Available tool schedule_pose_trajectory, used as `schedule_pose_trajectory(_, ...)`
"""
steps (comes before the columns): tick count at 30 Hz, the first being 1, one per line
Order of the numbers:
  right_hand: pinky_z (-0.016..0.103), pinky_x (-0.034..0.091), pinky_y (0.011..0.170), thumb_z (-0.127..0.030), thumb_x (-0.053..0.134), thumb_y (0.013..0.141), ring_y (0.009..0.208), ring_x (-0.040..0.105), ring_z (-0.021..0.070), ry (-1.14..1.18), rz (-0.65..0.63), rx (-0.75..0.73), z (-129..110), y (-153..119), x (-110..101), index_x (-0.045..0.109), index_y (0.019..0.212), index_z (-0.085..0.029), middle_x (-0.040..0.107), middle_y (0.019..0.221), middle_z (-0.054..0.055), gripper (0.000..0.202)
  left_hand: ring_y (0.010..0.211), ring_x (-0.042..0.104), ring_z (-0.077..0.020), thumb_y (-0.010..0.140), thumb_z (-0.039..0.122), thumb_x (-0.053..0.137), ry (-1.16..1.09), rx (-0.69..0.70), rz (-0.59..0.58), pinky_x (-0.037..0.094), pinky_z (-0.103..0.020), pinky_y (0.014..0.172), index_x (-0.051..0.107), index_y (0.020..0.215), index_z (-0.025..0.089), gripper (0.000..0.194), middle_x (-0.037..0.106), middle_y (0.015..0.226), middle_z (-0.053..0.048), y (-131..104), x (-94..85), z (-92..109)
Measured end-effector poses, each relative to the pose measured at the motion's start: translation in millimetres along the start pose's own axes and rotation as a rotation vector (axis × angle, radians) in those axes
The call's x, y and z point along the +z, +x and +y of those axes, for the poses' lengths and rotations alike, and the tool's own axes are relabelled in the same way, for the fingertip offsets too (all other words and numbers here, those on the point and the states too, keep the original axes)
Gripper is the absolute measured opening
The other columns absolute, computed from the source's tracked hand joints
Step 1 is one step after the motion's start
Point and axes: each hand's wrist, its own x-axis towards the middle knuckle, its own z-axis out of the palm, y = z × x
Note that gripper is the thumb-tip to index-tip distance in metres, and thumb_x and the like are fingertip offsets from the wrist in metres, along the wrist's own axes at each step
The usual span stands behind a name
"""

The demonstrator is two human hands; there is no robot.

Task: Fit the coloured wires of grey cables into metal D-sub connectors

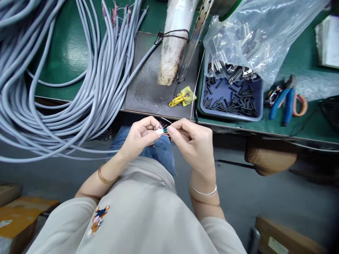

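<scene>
Thin coloured wires [165, 130] fan out between my two hands, just off the table's front edge and above my lap. My left hand [139, 137] is closed in a pinch at their left side, with a small bright white spot at its thumb tip that I cannot make out. Thumb and forefinger of my right hand [195, 141] are pressed together on the wire ends from the right. The grey cables [106, 84] lie in a large looped bundle to the left, some running behind my left wrist. Fingers hide where the wires begin.
A dark board [143, 84] holds a yellow cutter [178, 100] and a wrapped white tube [174, 46]. On the right, a blue bin [261, 109] contains black sleeves and metal connectors under a plastic bag [275, 46]. Blue-handled pliers [289, 104] lie beyond it.
</scene>
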Motion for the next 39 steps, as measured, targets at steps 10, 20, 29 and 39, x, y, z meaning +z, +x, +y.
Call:
schedule_pose_trajectory(10,0.026,0.026,0.038,-0.039,0.066,0.095,0.040,0.043,0.0072,0.065,0.392,-0.084,5,-10,-3,0.076,0.089,-0.026,0.064,0.063,-0.004,0.017,0.035,0.017,-0.0009,0.070,0.038,0.083,-0.388,-0.185,-0.168,0.015,-0.017,0.033,0.037,0.072,0.022,0.048,0.033,0.059,0.009,-3,-20.9,16)
schedule_pose_trajectory(20,0.024,0.035,0.043,-0.029,0.068,0.094,0.044,0.047,0.0081,-0.126,0.303,-0.215,-4,-10,8,0.079,0.093,-0.028,0.064,0.059,-0.005,0.011,0.034,0.014,-0.0010,0.070,0.038,0.083,-0.397,-0.172,-0.153,0.012,-0.017,0.033,0.037,0.075,0.022,0.048,0.033,0.059,0.009,-5,-25.2,14)
schedule_pose_trajectory(29,0.023,0.037,0.048,-0.024,0.068,0.093,0.046,0.042,0.0056,-0.035,0.126,-0.074,-4,-1,13,0.078,0.089,-0.021,0.070,0.071,-0.002,0.011,0.036,0.029,-0.0011,0.074,0.035,0.083,-0.240,-0.104,-0.045,0.021,-0.015,0.037,0.050,0.081,0.019,0.037,0.049,0.059,0.008,-4,-11.8,12)
schedule_pose_trajectory(39,0.024,0.038,0.051,-0.016,0.072,0.089,0.056,0.051,0.0075,0.099,-0.004,-0.039,0,1,12,0.075,0.086,-0.021,0.071,0.079,-0.001,0.006,0.044,0.038,-0.0028,0.074,0.040,0.085,-0.010,0.047,0.020,0.026,-0.015,0.037,0.056,0.078,0.017,0.037,0.054,0.062,0.004,1,-7.1,-5)
